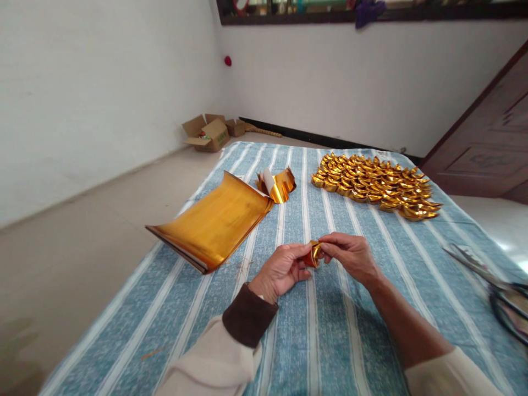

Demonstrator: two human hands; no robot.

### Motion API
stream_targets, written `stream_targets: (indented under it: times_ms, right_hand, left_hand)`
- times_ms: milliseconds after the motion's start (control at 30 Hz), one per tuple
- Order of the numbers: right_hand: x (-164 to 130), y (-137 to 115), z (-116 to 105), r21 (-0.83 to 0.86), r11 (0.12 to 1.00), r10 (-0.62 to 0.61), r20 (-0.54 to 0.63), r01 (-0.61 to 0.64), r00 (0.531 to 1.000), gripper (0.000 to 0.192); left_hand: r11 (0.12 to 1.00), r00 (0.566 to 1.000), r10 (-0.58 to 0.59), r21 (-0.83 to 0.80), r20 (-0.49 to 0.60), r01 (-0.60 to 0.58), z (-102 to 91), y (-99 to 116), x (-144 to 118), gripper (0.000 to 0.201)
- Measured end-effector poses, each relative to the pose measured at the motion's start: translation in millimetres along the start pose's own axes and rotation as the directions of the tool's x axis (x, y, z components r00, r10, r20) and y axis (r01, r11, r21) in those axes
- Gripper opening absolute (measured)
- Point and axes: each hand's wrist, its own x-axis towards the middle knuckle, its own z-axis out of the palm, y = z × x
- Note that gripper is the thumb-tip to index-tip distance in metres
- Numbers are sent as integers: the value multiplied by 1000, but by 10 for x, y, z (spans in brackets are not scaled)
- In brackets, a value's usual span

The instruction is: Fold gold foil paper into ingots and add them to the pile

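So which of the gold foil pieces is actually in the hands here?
The small folded gold piece, pinched between left hand and right hand. The flat sheet stack, curled sheets and finished pile lie untouched on the cloth.

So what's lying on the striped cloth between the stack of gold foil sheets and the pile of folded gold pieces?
One curled gold foil sheet, in the head view.

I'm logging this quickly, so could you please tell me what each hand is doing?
Left hand: closed on the gold paper piece.
Right hand: pinching the same piece.
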Motion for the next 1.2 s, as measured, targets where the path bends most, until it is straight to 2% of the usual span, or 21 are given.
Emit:
stream_targets:
  times_ms: [333, 767, 867, 967, 1000, 1100, 1200]
  right_hand:
    - [-14, -6, -21, 11, 1000, 1, 37, -2, 999, 25]
    - [-18, -37, -25, 17, 998, 64, 59, -65, 996, 27]
    - [-11, 7, 4, -36, 998, 56, -6, -56, 998, 27]
    - [-16, 27, 35, -210, 978, -42, -145, 11, 989, 27]
    - [-24, 22, 46, -291, 956, -98, -157, 48, 983, 26]
    - [-71, -15, 104, -467, 864, -251, -75, 189, 965, 21]
    - [-131, -23, 205, -516, 809, -340, -17, 283, 940, 20]
  left_hand:
    - [999, 1000, -5, 35, 19, 4, -18, -2, 2, 12]
    - [998, 999, -15, 63, 29, 13, 9, 14, -14, 10]
    - [999, 1000, -14, 46, -16, 15, 21, 14, -13, 10]
    - [998, 990, 61, 9, -125, -60, 38, 19, -13, 9]
    - [994, 980, 103, 1, -168, -105, 44, 22, -13, 9]
    - [973, 937, 216, -19, -274, -230, 58, 26, -5, 7]
    - [950, 904, 276, -51, -327, -309, 71, 9, 9, 7]
